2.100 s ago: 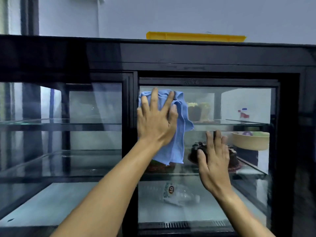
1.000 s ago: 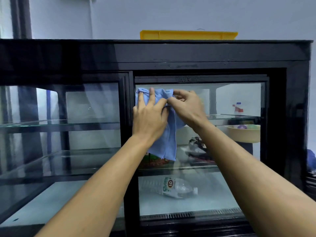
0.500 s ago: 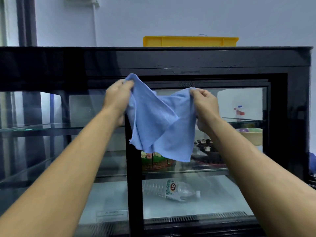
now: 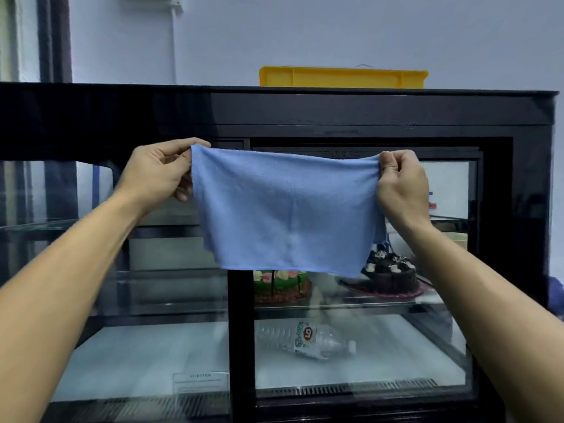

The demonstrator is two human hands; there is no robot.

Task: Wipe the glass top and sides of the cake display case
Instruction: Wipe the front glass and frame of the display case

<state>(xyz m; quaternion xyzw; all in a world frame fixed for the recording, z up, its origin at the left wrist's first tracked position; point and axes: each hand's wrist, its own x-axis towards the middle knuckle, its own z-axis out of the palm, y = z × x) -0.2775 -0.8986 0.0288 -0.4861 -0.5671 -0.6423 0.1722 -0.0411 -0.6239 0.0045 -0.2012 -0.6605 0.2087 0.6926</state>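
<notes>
The person stood in front of the black cake display case [image 4: 351, 111] and held one blue microfibre cloth [image 4: 283, 212] spread out in the air before its glass doors. The left hand [image 4: 155, 172] pinched the upper left corner of the cloth, and the right hand [image 4: 401, 181] pinched the upper right corner, so the cloth hung flat between them. It covered the upper part of the right sliding door and the black middle post [image 4: 241, 346], and I could not tell whether it touched the glass.

Below the lower edge of the cloth I saw two cakes on the middle glass shelf [image 4: 335, 306]: one green cake with flowers [image 4: 280, 283] near the middle post, and one chocolate cake [image 4: 390, 274] toward the right end, partly hidden by the right forearm. On the white floor of the case lay one clear plastic water bottle [image 4: 308, 340] on its side, its cap pointing right. One white notice label [image 4: 200, 381] was at the bottom edge of the left door. On the top of the case, at the back edge, stood one yellow plastic tray [image 4: 343, 76].
</notes>
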